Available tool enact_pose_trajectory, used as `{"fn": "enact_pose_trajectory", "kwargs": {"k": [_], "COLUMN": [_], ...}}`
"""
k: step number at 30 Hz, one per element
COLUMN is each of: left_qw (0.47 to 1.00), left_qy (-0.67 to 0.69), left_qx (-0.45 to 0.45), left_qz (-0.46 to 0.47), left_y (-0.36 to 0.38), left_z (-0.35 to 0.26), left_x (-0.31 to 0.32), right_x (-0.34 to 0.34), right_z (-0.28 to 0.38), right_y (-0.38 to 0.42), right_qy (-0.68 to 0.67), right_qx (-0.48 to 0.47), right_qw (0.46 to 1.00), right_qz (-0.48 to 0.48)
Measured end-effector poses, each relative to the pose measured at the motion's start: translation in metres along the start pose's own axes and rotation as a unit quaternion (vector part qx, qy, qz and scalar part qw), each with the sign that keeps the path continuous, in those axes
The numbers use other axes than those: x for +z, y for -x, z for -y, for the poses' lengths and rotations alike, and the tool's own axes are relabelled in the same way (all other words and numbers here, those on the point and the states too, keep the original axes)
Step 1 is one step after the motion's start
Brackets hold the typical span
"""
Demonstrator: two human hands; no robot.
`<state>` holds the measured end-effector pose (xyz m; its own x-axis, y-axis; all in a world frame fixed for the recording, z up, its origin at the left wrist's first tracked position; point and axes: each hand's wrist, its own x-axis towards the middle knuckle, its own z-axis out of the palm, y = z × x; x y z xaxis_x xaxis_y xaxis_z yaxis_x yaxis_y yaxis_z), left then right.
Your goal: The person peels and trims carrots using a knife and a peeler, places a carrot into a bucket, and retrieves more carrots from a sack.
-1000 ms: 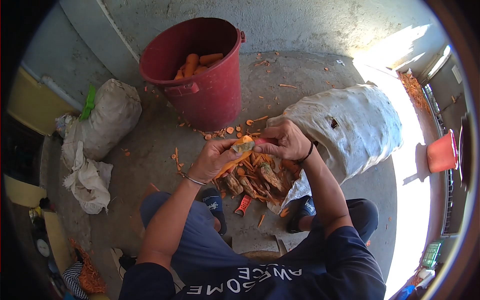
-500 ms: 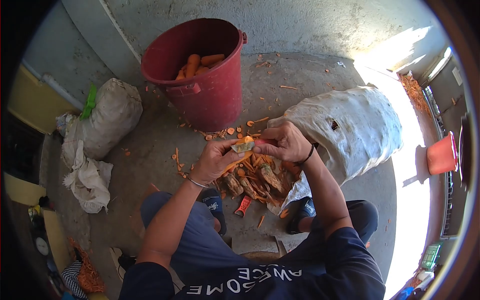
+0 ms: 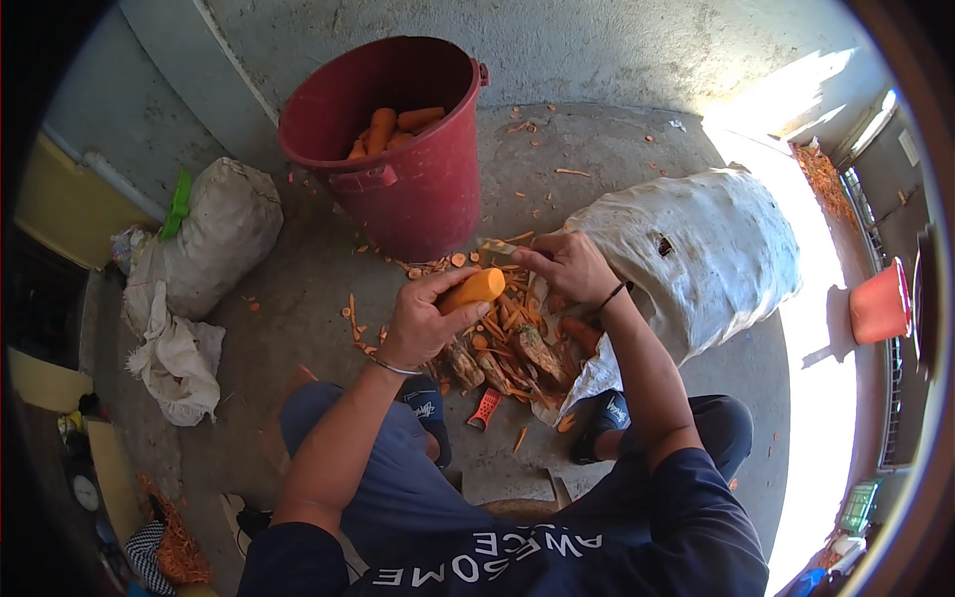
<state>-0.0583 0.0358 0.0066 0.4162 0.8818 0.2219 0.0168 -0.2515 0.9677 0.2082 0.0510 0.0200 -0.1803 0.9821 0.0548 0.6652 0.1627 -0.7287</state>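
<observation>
My left hand (image 3: 416, 318) is wrapped around a peeled carrot (image 3: 476, 288), whose flat cut end points to the right. Pinched in my right hand (image 3: 569, 269) is a knife (image 3: 494, 246), its blade pointing left and held just above the carrot, apart from it. My fingers hide the knife's handle. Below both hands lies a pile of carrot peelings (image 3: 502, 338) with several rough, dirty unpeeled carrots (image 3: 537, 351). A red peeler (image 3: 484, 409) rests on the floor between my feet.
A tall maroon bucket (image 3: 423, 194) holding peeled carrots stands ahead. To the right lies a large white sack (image 3: 696, 254), its mouth near the pile. Another full sack (image 3: 221, 224) and a crumpled sack (image 3: 179, 363) are at left. A red bucket (image 3: 879, 303) stands far right.
My right hand has drawn the knife up and away from the carrot's end. The carrot has turned in my left hand, so its pale cut face now shows.
</observation>
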Motion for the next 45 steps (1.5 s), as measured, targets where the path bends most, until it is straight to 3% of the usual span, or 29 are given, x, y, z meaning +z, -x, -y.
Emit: {"fn": "enact_pose_trajectory", "kwargs": {"k": [4,6,9,10,12,13,15,19,21,22,23,24,25,26,27,28,31,34,41,45], "left_qw": [0.992,0.995,0.988,0.988,0.982,0.982,0.969,0.961,0.989,0.989,0.979,0.946,0.946,0.921,0.888,0.887,0.898,0.91,0.855,0.841], "left_qy": [-0.115,-0.059,-0.114,-0.114,-0.135,-0.135,-0.203,-0.25,-0.055,-0.056,0.069,0.193,0.194,0.286,0.376,0.376,0.374,0.34,0.428,0.436], "left_qx": [0.026,-0.005,0.028,0.028,0.063,0.063,0.039,0.038,-0.101,-0.103,-0.182,-0.257,-0.257,-0.261,-0.263,-0.263,-0.231,-0.228,-0.264,-0.281], "left_qz": [-0.033,-0.077,-0.099,-0.1,-0.117,-0.118,-0.138,-0.113,-0.089,-0.089,-0.066,-0.041,-0.04,-0.04,-0.042,-0.043,-0.036,-0.07,-0.126,-0.153], "left_y": [0.001,-0.001,-0.002,-0.001,0.0,-0.001,0.001,-0.005,-0.007,-0.006,-0.006,-0.006,-0.006,-0.006,-0.006,-0.007,-0.009,-0.009,-0.011,-0.01], "left_z": [0.017,0.021,0.012,0.01,0.006,0.003,-0.002,0.013,0.02,0.019,0.017,0.013,0.012,0.011,0.009,0.008,0.002,0.002,0.009,0.013], "left_x": [-0.007,-0.004,-0.003,-0.004,-0.004,-0.004,-0.002,-0.004,-0.001,-0.003,-0.006,-0.007,-0.006,-0.006,-0.006,-0.006,-0.003,-0.004,-0.007,-0.006], "right_x": [0.009,0.007,0.01,0.009,0.005,0.006,0.016,0.029,0.028,0.03,0.032,0.035,0.037,0.037,0.034,0.034,0.037,0.037,0.042,0.05], "right_z": [0.001,0.011,0.01,0.009,0.006,0.0,-0.012,0.0,0.014,0.016,0.013,0.007,0.001,-0.004,-0.011,-0.017,-0.028,-0.03,-0.025,-0.02], "right_y": [0.003,0.01,0.005,0.004,0.002,0.0,-0.004,0.001,0.008,0.007,0.006,0.002,-0.001,-0.006,-0.011,-0.014,-0.016,-0.015,-0.01,-0.005], "right_qy": [-0.08,-0.059,-0.001,-0.002,-0.045,-0.045,-0.195,-0.165,-0.057,-0.009,-0.009,0.005,0.02,0.021,-0.11,-0.239,-0.345,-0.326,-0.341,-0.27], "right_qx": [-0.045,-0.14,-0.159,-0.159,-0.02,-0.021,0.001,-0.053,-0.182,-0.164,-0.164,-0.099,-0.033,-0.033,0.052,0.136,0.099,0.11,0.097,-0.02], "right_qw": [0.995,0.988,0.987,0.986,0.998,0.998,0.978,0.981,0.978,0.983,0.984,0.99,0.991,0.991,0.986,0.957,0.929,0.936,0.935,0.962], "right_qz": [-0.04,-0.007,-0.04,-0.04,-0.031,-0.031,-0.069,-0.084,-0.082,-0.076,-0.075,-0.102,-0.13,-0.131,-0.116,-0.096,-0.087,-0.072,-0.033,-0.045]}}
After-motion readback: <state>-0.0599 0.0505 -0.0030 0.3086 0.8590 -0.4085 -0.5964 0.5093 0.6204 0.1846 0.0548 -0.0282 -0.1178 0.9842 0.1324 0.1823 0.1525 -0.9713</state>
